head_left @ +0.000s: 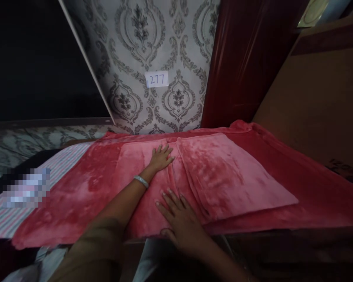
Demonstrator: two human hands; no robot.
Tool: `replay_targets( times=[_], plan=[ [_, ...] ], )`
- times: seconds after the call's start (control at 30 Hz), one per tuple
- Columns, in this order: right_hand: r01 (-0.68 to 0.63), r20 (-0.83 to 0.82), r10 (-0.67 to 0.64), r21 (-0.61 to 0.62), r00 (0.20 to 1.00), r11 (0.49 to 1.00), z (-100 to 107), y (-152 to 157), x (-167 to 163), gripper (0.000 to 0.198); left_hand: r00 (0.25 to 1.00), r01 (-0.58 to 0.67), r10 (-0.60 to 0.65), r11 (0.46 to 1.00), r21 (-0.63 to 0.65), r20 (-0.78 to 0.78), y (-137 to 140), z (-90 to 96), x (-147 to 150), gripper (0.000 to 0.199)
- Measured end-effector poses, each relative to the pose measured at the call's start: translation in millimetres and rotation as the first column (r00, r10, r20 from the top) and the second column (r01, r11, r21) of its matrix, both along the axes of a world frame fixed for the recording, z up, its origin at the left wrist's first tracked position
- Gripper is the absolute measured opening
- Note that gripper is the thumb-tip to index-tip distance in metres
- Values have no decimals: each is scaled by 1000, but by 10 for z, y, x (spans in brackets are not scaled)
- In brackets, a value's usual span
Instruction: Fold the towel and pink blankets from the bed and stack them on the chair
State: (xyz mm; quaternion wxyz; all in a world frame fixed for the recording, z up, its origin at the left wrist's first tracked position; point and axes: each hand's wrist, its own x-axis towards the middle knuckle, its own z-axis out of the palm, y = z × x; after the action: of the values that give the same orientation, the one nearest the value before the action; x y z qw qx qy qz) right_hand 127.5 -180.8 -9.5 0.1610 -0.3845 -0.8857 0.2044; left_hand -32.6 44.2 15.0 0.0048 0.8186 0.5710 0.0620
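A soft pink plush cloth (pixel 232 176) lies folded on a darker red plush blanket (pixel 294 164). Its two panels meet along a seam near the middle of the view. My left hand (pixel 161 157), a light bangle on the wrist, rests flat on the left panel close to the back edge, fingers spread. Nearer to me, my right hand (pixel 180 219) is laid palm down on the cloth by the front edge, its fingers spread and pointing away. Neither hand grips anything.
A striped cloth (pixel 73 154) shows at the left, with a blurred-out item (pixel 26 188) on it. Behind are a dark screen (pixel 41 58), patterned wallpaper and a card marked 277 (pixel 156 79). A red-brown post (pixel 241 62) and a large cardboard box (pixel 323 102) stand at the right.
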Motion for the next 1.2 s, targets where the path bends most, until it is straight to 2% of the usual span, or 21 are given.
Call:
replay_targets(
  times=[0.07, 0.13, 0.2, 0.27, 0.37, 0.43, 0.5, 0.57, 0.63, 0.73, 0.8, 0.87, 0.93, 1.03, 1.13, 1.2],
  plan=[
    [17, 19, -17, 9, 1000, 1000, 19, -7, -20, 72, 997, 11, -6, 998, -63, 77, 4, 56, -25, 64],
    [28, 36, -29, 15, 999, 999, 31, -14, -36, 73, 967, 34, -2, 992, -121, 256, -1, 152, -114, 62],
    [34, 44, -36, 27, 998, 999, 42, -20, -43, 73, 887, 78, 2, 985, -154, 462, -49, 279, -288, 63],
    [40, 48, -42, 38, 998, 998, 53, -21, -44, 73, 814, 93, 37, 977, -194, 579, -167, 403, -547, 69],
    [41, 43, -43, 43, 998, 998, 59, -18, -42, 72, 790, -32, 158, 976, -217, 592, -502, 507, -1018, 77],
    [44, 36, -45, 40, 998, 998, 41, -17, -44, 71, 760, -173, 253, 967, -189, 598, -809, 497, -1315, 75],
    [47, 19, -47, 41, 999, 998, -1, -24, -48, 71, 697, -276, 330, 943, -187, 637, -1142, 430, -1549, 73],
    [52, -4, -52, 51, 999, 997, -55, -41, -49, 72, 593, -351, 399, 910, -221, 700, -1457, 333, -1696, 76],
    [58, -21, -57, 57, 998, 997, -95, -66, -39, 74, 432, -383, 470, 869, -315, 770, -1722, 235, -1756, 86],
    [56, -17, -56, 17, 998, 998, -68, -109, 2, 78, 194, -335, 570, 803, -492, 798, -2007, 136, -1720, 99],
    [53, -10, -54, -32, 998, 998, 23, -136, 26, 78, 109, -292, 624, 764, -575, 774, -2130, 115, -1655, 106],
    [60, -27, -61, -54, 998, 997, 148, -160, 16, 75, 112, -298, 649, 744, -598, 752, -2211, 126, -1594, 111],
    [57, -67, -60, -51, 996, 997, 267, -180, -55, 72, 166, -347, 652, 741, -575, 740, -2258, 149, -1555, 113],
    [-20, -142, 12, -49, 990, 999, 362, -194, -286, 75, 197, -374, 639, 750, -545, 744, -2281, 177, -1536, 112],
    [-130, -197, 122, -32, 973, 991, 349, -175, -614, 97, 158, -354, 605, 772, -527, 780, -2256, 222, -1506, 106],
    [-141, -210, 136, -8, 968, 990, 319, -136, -824, 116, 176, -384, 533, 811, -441, 827, -2212, 289, -1442, 101]
  ],
)
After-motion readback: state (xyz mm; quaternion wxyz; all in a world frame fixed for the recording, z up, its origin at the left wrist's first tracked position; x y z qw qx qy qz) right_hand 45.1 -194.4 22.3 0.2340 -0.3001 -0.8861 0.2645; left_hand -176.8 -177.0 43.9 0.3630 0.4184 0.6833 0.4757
